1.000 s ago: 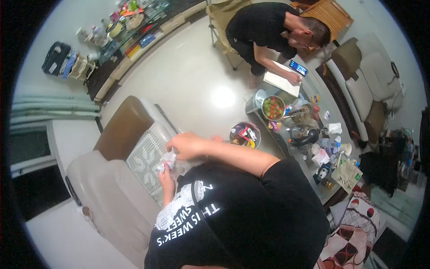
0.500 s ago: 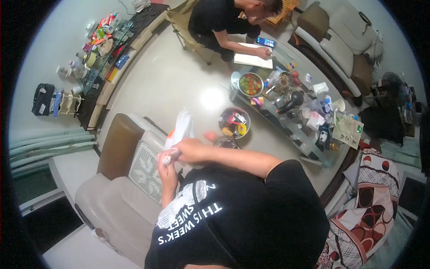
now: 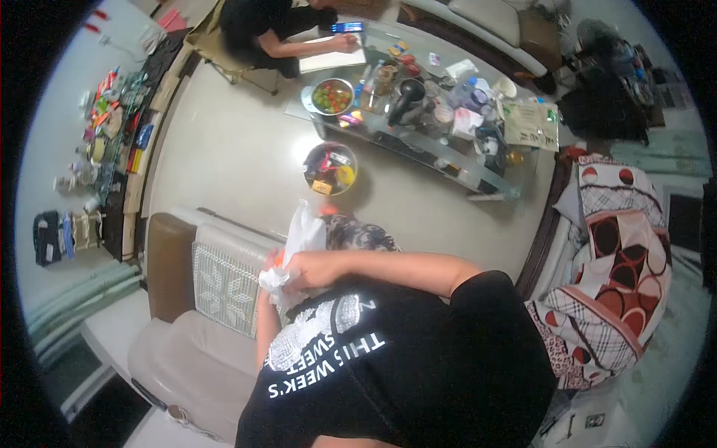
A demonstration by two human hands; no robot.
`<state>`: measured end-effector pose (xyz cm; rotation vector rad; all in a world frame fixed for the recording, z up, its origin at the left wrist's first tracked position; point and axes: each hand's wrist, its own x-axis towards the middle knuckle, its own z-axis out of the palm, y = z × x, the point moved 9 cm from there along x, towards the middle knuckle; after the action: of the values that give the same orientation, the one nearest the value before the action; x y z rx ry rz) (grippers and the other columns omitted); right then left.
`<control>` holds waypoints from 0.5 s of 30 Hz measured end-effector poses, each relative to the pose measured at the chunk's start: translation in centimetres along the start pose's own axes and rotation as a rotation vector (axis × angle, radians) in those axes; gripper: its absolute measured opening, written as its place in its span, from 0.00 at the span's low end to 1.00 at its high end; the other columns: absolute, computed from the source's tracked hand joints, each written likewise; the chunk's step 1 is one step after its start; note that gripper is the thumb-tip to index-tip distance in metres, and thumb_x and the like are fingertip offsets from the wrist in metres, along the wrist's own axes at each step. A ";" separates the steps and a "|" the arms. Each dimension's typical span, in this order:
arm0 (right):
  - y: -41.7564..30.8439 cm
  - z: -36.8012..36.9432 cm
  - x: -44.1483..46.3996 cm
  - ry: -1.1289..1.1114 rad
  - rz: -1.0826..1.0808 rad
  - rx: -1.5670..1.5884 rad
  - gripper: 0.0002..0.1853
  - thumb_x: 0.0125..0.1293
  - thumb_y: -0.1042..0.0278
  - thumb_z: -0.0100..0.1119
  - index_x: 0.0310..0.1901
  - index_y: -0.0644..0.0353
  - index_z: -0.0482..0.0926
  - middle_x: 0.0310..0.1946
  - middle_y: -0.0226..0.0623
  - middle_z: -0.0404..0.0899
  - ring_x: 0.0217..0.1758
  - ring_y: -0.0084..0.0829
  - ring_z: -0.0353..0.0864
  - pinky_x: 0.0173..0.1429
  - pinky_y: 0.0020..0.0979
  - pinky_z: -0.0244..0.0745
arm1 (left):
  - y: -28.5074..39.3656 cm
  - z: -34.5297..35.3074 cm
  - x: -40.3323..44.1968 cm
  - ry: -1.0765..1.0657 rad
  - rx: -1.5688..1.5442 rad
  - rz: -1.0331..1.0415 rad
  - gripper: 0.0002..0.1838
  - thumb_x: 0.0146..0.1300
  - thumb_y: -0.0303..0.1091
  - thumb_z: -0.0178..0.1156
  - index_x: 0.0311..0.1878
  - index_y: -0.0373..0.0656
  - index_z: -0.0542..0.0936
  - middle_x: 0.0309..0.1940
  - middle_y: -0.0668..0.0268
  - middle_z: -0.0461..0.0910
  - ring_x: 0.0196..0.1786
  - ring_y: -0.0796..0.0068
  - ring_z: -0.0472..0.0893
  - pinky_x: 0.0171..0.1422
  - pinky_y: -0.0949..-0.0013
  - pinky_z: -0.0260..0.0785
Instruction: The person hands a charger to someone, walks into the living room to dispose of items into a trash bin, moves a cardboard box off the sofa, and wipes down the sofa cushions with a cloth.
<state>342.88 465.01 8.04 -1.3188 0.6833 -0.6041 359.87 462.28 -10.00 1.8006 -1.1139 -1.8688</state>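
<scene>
A white plastic bag (image 3: 305, 226) with a bit of orange showing is between my hands, in front of my chest. My right hand (image 3: 317, 269) is closed around the bag, its arm reaching across from the right. On the other side my left hand (image 3: 272, 260) holds the bag too, partly covered by a crumpled white bunch of plastic. The bag's contents are hidden, apart from the orange patch.
A grey sofa (image 3: 198, 351) with a patterned mat (image 3: 224, 280) lies at left. On the floor ahead stands a metal basin (image 3: 352, 160) of packets. Beyond it, a cluttered glass table (image 3: 388, 138) holds a bowl of fruit (image 3: 332, 97); another person (image 3: 258, 30) writes there.
My view has shifted, so the table and basin sit further left and higher. The white plastic is now more bunched up around my left hand. Both hands still hold the bag.
</scene>
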 end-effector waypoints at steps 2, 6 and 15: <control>0.3 -0.1 -0.9 0.009 -0.104 0.118 0.11 0.59 0.65 0.53 0.36 0.66 0.74 0.26 0.35 0.75 0.31 0.23 0.70 0.38 0.27 0.66 | 0.5 3.1 -0.1 -0.092 0.026 0.012 0.22 0.60 0.38 0.51 0.55 0.40 0.64 0.48 0.60 0.69 0.53 0.73 0.67 0.57 0.70 0.58; -0.8 -2.6 -5.0 0.097 -0.112 0.185 0.12 0.59 0.64 0.53 0.35 0.66 0.74 0.24 0.35 0.75 0.30 0.21 0.70 0.36 0.26 0.66 | -2.0 4.0 -4.1 -0.254 0.053 0.019 0.22 0.60 0.38 0.51 0.55 0.40 0.64 0.48 0.60 0.69 0.53 0.72 0.67 0.57 0.71 0.58; 0.8 -12.3 -17.8 0.493 0.008 0.103 0.12 0.58 0.64 0.54 0.39 0.63 0.76 0.37 0.38 0.77 0.42 0.26 0.73 0.48 0.27 0.66 | 3.4 18.1 -3.5 -0.559 0.125 0.038 0.22 0.60 0.38 0.51 0.56 0.40 0.64 0.49 0.60 0.69 0.53 0.72 0.66 0.57 0.71 0.58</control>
<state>321.83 470.21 7.77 -1.0758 1.0416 -0.9604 342.28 468.08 -6.88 1.3239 -1.4579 -2.4030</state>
